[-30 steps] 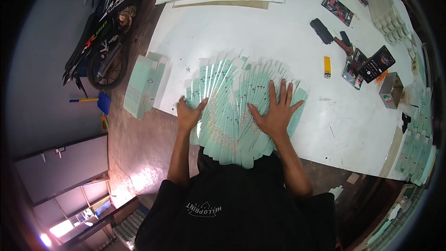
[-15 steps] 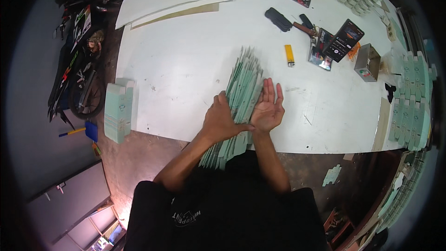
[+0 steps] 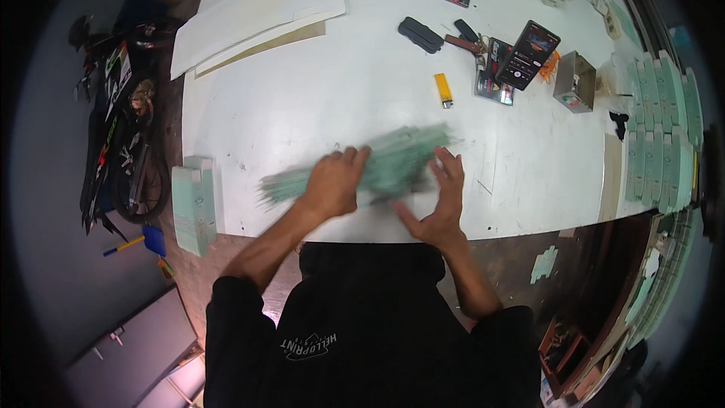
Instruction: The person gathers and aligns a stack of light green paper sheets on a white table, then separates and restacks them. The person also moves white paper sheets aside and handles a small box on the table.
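Observation:
A thick stack of pale green flat cards (image 3: 393, 162) stands on edge on the white table (image 3: 317, 91), near its front edge, blurred with motion. My left hand (image 3: 336, 181) lies over the stack's left part, fingers curled on it. My right hand (image 3: 442, 196) presses flat against its right end, fingers spread upward. The stack runs from lower left to upper right between both hands.
A second green stack (image 3: 193, 204) stands at the table's left corner. Rows of green stacks (image 3: 657, 136) line the right edge. A yellow lighter (image 3: 443, 89), a phone (image 3: 527, 54), a black case (image 3: 420, 34), a small metal box (image 3: 574, 81) and white sheets (image 3: 257, 11) lie farther back. A motorbike (image 3: 121, 128) stands left.
The cards lay fanned flat under both spread hands a second ago. They have since been gathered into one stack on edge, and it has turned to lie crosswise between my hands.

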Demonstrator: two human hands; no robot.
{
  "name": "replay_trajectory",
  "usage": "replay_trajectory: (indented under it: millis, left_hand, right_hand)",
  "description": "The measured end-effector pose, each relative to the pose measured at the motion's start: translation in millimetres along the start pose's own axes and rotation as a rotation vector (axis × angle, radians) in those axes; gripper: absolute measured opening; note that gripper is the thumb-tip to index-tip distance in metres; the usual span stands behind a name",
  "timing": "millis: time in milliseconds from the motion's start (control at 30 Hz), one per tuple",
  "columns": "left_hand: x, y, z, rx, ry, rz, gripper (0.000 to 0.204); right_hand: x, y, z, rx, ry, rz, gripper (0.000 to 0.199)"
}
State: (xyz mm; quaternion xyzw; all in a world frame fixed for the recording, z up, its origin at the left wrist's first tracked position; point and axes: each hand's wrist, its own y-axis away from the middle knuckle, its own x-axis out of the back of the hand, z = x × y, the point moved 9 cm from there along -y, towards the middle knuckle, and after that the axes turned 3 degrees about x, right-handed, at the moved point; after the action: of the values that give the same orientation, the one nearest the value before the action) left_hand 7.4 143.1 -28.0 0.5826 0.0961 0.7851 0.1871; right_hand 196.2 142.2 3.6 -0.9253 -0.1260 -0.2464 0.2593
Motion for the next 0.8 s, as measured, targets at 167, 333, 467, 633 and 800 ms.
replay_trajectory:
  millis: [167,333,467,633,800]
  left_hand:
    - [-25,28,51,-0.119,-0.018,0.053,0.089]
    - [-33,42,57,-0.155,-0.062,0.231,0.071]
    - [-48,24,36,-0.138,0.064,-0.020,0.061]
    - [9,26,41,-0.248,-0.041,0.184,0.066]
    - [-30,28,37,-0.194,-0.073,0.103,0.095]
  right_hand:
    - [-29,-6,-22,0.062,0.353,-0.637,0.100]
    - [-41,19,-9,0.106,0.465,-0.771,0.090]
    - [-60,25,16,0.092,0.367,-0.775,0.082]
    - [-32,-20,-26,0.155,0.448,-0.600,0.077]
    - [-59,22,1,0.028,0.397,-0.745,0.097]
